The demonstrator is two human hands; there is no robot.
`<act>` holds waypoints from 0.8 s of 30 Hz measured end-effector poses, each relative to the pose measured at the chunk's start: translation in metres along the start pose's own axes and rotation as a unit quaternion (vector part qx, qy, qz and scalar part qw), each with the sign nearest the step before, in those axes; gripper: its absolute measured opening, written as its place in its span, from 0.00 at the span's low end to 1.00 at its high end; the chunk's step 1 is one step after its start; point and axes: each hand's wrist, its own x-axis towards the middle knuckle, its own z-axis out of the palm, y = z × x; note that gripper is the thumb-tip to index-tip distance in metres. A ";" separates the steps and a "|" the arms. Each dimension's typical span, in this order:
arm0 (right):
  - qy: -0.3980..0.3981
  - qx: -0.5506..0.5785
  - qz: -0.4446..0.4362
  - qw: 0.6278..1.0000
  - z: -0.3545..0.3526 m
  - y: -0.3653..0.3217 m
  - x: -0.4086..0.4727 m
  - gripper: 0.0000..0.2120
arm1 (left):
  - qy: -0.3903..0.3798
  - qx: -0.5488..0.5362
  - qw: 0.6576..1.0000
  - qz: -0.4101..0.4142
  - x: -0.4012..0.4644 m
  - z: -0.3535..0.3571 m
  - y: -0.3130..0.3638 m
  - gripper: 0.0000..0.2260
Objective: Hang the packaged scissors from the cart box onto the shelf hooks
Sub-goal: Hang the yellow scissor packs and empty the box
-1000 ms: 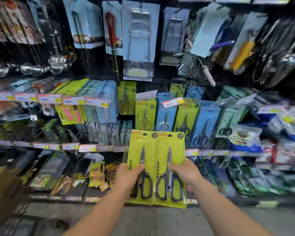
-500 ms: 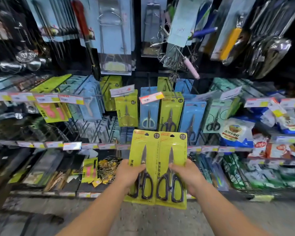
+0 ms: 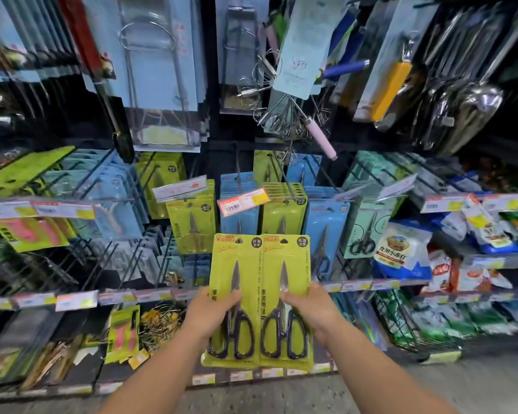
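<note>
Closer now to the shelf hooks, I hold one scissor pack in my left hand, another pack in my right hand; neither is hung yet.

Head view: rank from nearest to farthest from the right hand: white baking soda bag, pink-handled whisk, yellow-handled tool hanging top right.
From the right hand:
1. White baking soda bag, on the shelf just up-right.
2. Pink-handled whisk, hanging above.
3. Yellow-handled tool, highest, upper right.
</note>
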 end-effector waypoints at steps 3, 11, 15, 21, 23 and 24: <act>0.017 -0.002 -0.004 1.000 0.001 -0.009 0.012 0.43 | 0.007 -0.010 1.000 0.007 0.018 0.001 0.004 0.56; 0.049 0.012 -0.028 0.998 -0.008 -0.024 0.034 0.31 | 0.013 -0.080 0.997 -0.013 0.035 0.007 0.013 0.57; 0.059 -0.003 -0.041 0.997 -0.015 -0.038 0.050 0.37 | 0.029 -0.112 0.993 -0.025 0.042 0.010 0.015 0.62; 0.043 -0.015 -0.053 0.998 -0.026 -0.050 0.077 0.36 | 0.047 -0.134 0.990 -0.027 0.041 0.025 0.019 0.62; 0.030 -0.021 -0.051 0.998 -0.029 -0.052 0.081 0.36 | 0.054 -0.142 0.988 -0.034 0.043 0.029 0.017 0.62; 0.025 -0.030 -0.047 0.998 -0.030 -0.053 0.081 0.36 | 0.054 -0.140 0.988 -0.036 0.043 0.031 0.017 0.62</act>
